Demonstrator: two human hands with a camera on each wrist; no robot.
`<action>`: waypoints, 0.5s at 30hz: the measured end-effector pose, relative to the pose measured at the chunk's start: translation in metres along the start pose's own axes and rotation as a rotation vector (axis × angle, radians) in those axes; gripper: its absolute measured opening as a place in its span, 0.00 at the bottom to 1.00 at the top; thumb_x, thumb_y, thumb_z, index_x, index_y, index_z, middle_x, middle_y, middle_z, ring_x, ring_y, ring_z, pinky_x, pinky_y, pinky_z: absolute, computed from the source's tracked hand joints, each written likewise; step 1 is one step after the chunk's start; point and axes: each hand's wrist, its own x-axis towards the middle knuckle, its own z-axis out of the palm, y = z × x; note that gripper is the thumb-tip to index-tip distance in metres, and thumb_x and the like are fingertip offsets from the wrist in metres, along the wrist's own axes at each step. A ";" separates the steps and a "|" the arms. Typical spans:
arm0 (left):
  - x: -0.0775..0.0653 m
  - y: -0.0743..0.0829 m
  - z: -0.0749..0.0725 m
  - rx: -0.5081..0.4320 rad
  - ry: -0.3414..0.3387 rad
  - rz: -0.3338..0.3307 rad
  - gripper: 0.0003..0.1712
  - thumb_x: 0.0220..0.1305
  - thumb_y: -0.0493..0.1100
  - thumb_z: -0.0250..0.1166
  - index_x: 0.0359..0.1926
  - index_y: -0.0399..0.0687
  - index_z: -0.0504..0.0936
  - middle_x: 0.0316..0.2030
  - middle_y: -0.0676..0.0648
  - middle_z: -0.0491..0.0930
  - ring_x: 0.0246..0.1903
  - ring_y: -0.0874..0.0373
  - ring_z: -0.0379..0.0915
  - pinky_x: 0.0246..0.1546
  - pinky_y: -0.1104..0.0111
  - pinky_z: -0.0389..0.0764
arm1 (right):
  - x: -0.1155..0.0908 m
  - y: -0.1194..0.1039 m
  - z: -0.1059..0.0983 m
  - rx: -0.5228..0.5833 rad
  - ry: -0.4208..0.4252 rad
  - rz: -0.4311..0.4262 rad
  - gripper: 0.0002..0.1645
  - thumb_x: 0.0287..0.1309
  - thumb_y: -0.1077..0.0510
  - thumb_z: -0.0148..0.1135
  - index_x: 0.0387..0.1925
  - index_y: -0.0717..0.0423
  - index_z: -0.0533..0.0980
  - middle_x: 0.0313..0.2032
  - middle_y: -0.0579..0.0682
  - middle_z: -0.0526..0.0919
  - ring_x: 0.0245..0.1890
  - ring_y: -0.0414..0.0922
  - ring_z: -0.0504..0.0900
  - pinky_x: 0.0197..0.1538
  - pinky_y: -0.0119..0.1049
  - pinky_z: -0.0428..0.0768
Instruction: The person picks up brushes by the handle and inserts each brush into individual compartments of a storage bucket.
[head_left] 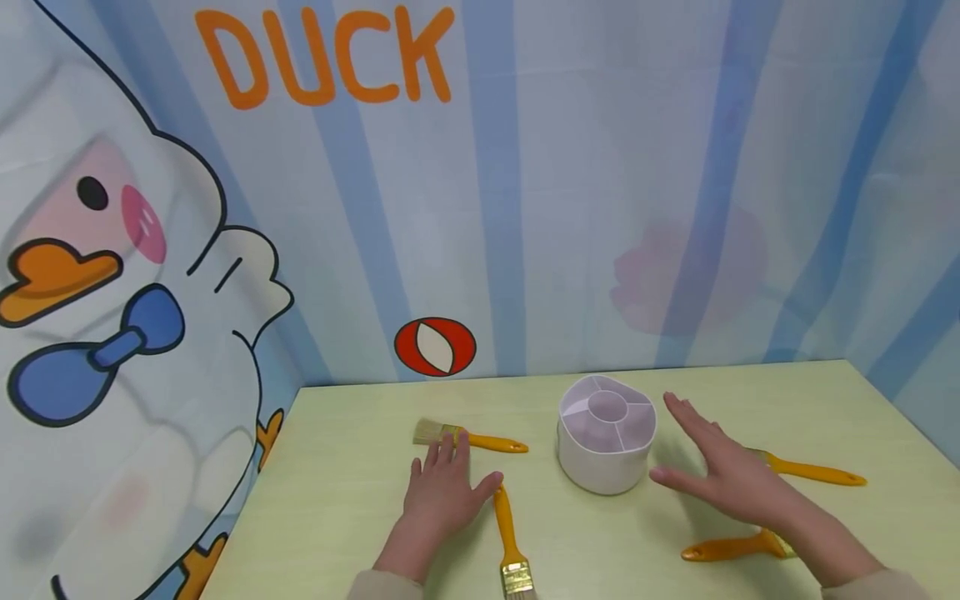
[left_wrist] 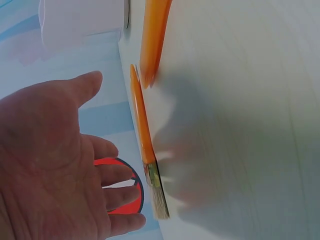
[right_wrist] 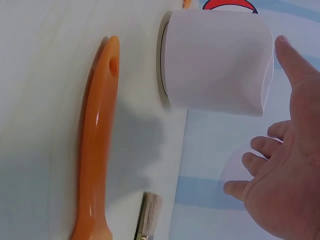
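My left hand point(head_left: 442, 492) hovers over the table with its fingers spread and holds nothing. Beyond its fingertips lies a paintbrush point(head_left: 491, 442) with an orange handle and pale bristles, handle to the right. By its thumb another paintbrush point(head_left: 506, 525) points its bristles toward me. A white round organizer point(head_left: 603, 467) with several compartments around a central cup stands right of the middle. My right hand point(head_left: 731, 471), fingers extended and palm turned toward the organizer, is beside it without gripping it. A third brush point(head_left: 817, 473) lies behind that hand; a fourth brush point(head_left: 727, 547) lies partly under the forearm.
The pale wooden table point(head_left: 322, 500) ends at a striped blue cloth backdrop point(head_left: 570, 208) along its back. A large printed duck point(head_left: 135, 350) covers the cloth on the left.
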 end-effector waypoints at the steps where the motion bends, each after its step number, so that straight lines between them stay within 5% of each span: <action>1: 0.002 0.003 0.001 0.000 0.002 -0.001 0.52 0.74 0.66 0.63 0.82 0.37 0.60 0.81 0.31 0.57 0.80 0.31 0.50 0.78 0.33 0.53 | 0.001 -0.001 0.001 0.002 0.008 -0.001 0.64 0.65 0.36 0.73 0.87 0.50 0.47 0.83 0.67 0.53 0.79 0.74 0.55 0.72 0.77 0.61; 5: 0.010 0.012 0.005 0.012 -0.002 -0.014 0.50 0.75 0.65 0.63 0.82 0.38 0.61 0.81 0.32 0.58 0.81 0.31 0.50 0.79 0.35 0.54 | 0.005 -0.004 0.005 0.013 0.040 -0.010 0.63 0.66 0.36 0.73 0.87 0.51 0.48 0.82 0.67 0.56 0.76 0.74 0.61 0.68 0.77 0.69; 15: 0.028 0.022 0.017 0.066 -0.029 -0.044 0.48 0.76 0.65 0.61 0.82 0.38 0.61 0.80 0.31 0.59 0.80 0.32 0.52 0.80 0.39 0.56 | 0.015 -0.003 0.019 0.066 0.081 -0.010 0.61 0.65 0.40 0.74 0.86 0.54 0.51 0.81 0.66 0.58 0.75 0.74 0.64 0.67 0.76 0.71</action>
